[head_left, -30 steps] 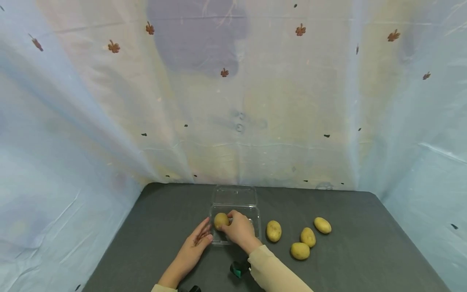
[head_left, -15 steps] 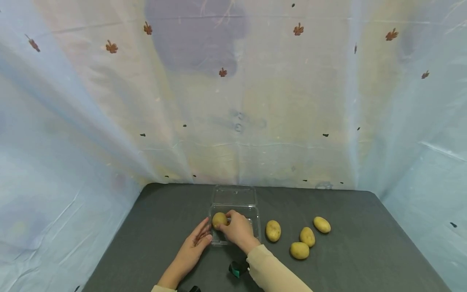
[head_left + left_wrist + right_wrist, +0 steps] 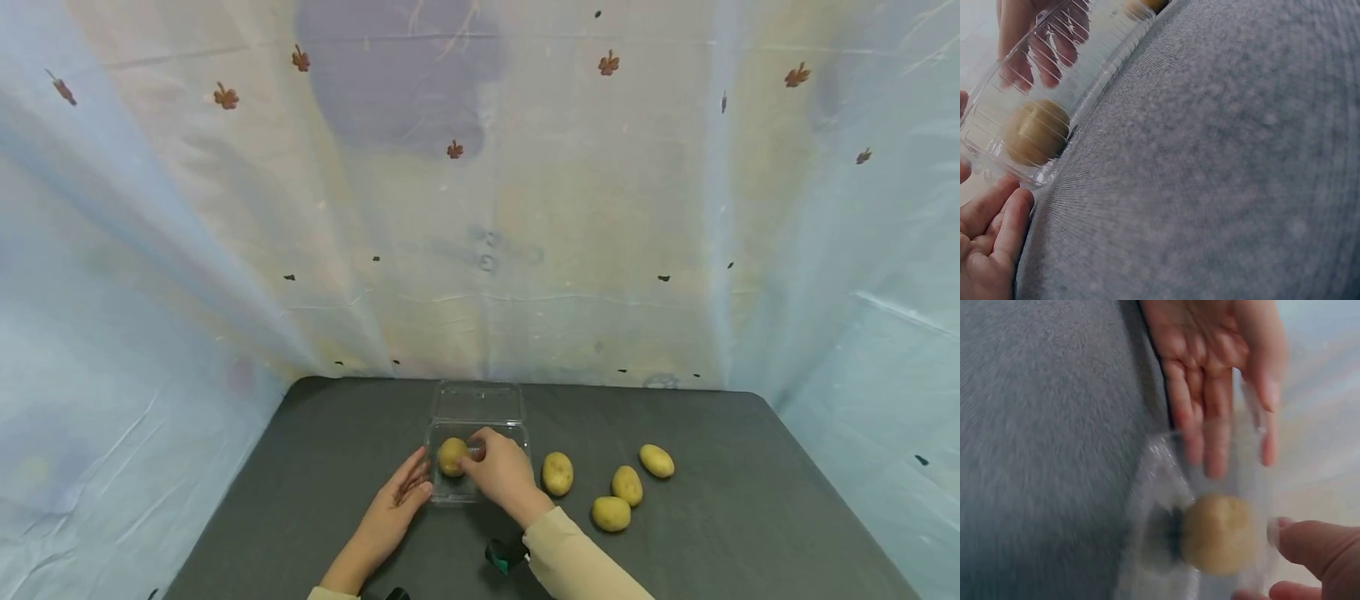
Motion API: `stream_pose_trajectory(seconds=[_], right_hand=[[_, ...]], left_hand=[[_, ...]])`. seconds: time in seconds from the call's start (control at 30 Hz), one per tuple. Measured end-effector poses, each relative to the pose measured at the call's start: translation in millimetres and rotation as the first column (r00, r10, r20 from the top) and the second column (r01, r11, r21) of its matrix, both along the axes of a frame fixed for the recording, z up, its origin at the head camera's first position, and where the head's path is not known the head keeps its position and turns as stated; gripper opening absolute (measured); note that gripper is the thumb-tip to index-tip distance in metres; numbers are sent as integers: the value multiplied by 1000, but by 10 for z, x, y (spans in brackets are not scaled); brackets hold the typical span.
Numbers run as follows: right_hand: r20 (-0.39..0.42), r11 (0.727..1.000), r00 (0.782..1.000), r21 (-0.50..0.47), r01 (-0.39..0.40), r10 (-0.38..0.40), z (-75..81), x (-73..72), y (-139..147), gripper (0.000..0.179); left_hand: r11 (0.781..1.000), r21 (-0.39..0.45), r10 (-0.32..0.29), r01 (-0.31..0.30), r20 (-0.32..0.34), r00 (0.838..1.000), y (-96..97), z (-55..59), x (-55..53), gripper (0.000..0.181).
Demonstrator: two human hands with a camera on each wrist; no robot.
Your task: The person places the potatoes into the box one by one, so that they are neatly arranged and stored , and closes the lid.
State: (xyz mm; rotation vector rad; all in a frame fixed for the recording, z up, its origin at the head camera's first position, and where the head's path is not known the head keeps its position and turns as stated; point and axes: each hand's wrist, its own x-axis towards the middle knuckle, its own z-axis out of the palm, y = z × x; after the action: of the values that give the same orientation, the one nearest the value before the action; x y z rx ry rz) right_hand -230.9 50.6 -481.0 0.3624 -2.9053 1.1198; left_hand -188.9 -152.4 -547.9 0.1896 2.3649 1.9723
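Observation:
A round yellow potato (image 3: 452, 457) sits inside the clear plastic clamshell box (image 3: 442, 501), toward its left side. My right hand (image 3: 504, 472) is over the box, just right of that potato. Its thumb and fingers are spread, and in the right wrist view a gap shows between the thumb (image 3: 1310, 545) and the potato (image 3: 1219, 534). At the box's left wall is my left hand (image 3: 388, 514), its fingers extended along the outside. In the left wrist view the potato (image 3: 1037, 132) shows through the ribbed wall, with the right hand's fingers (image 3: 1044, 59) behind it.
Right of the box lies a potato (image 3: 557, 474). Farther right are two close together, the nearer (image 3: 611, 514) and the farther (image 3: 627, 486), with another potato (image 3: 657, 461) beyond. The box's raised lid (image 3: 478, 402) leans back near the grey table's far edge, before a plastic curtain (image 3: 480, 325).
The right hand has let go of the potato in the box and drawn slightly to the right. The left hand holds its place at the box's side.

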Motion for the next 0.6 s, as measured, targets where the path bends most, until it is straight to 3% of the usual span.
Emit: stream_pose_trajectory(seconds=[0.37,0.6], right_hand=[[-125,997,992,-79,9,-19,209,84,528,50],[-122,996,989,-61,71,-78,222,98,879,54]], left_hand=[[1000,6,2,-2,-6,1000,-11,8,1,58],[1000,-6,5,-5,-1,1000,-13,4,1,59]])
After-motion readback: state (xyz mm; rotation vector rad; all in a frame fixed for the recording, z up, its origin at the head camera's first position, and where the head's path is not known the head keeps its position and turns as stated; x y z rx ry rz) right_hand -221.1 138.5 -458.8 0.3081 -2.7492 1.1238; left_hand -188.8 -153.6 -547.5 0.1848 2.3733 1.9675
